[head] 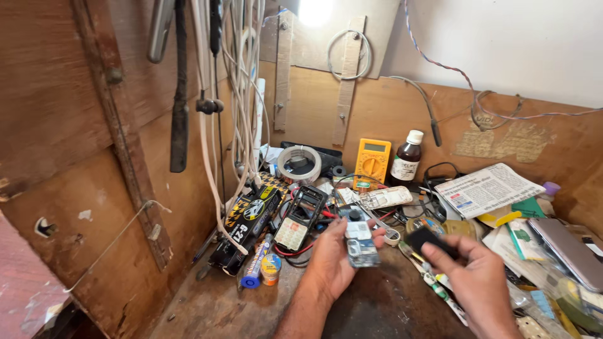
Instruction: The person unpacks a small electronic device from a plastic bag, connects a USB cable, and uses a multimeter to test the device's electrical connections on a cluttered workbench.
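My left hand (333,257) holds a small bare phone circuit board (361,245) upright above the dark wooden workbench (220,307). My right hand (480,276) grips a small flat black piece (427,238), perhaps a battery, just right of the board. The two hands are close together but apart. In front of the left hand lies an opened phone body with a keypad (298,218).
A yellow multimeter (372,163), a brown bottle with a white cap (406,157) and a tape roll (299,162) stand at the back. A folded newspaper (487,188) and a grey phone (575,251) lie right. Cables (242,81) hang on the left wall.
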